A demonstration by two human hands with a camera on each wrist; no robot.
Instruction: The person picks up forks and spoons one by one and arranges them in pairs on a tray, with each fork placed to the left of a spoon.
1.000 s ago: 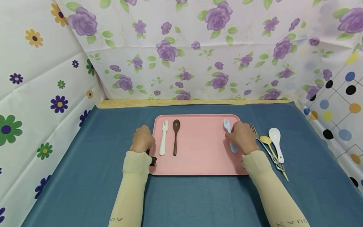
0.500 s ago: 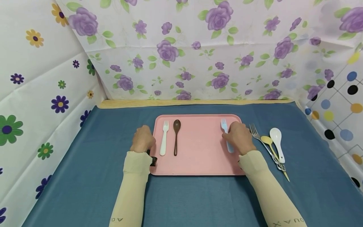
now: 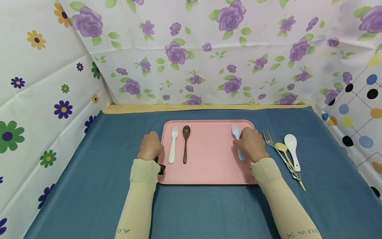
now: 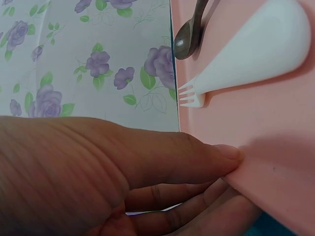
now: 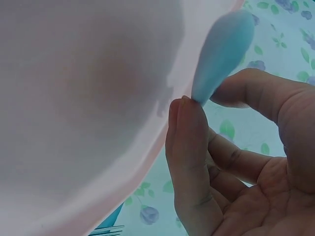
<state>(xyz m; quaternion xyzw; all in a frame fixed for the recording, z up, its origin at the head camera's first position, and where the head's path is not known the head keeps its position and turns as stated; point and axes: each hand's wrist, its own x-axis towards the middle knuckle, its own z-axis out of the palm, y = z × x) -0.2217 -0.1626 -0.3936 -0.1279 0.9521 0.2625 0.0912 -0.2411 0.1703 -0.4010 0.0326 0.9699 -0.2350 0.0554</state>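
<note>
The left hand [image 3: 150, 146] gripped the left rim of a pink tray [image 3: 213, 152], thumb on top and fingers curled beneath the edge; the right hand [image 3: 252, 144], over the tray's right end, pinched a light blue fork [image 3: 235, 131] between thumb and fingertip, its remaining fingers loosely bent; that fork was within the tray's outline, its tines toward the far rim and its handle toward the near one; at the tray's left end lay a white fork [image 3: 172, 151], and just beside it a dark brown spoon [image 3: 185, 142], the two apart and roughly parallel; the tray rested on a blue cloth-covered surface [image 3: 209, 209]; near the right hand, off the tray, a metal fork [image 3: 270, 142], a yellow spoon [image 3: 281, 147] and a white spoon [image 3: 290, 144] lay grouped, the handles of the first two crossing near their ends.
</note>
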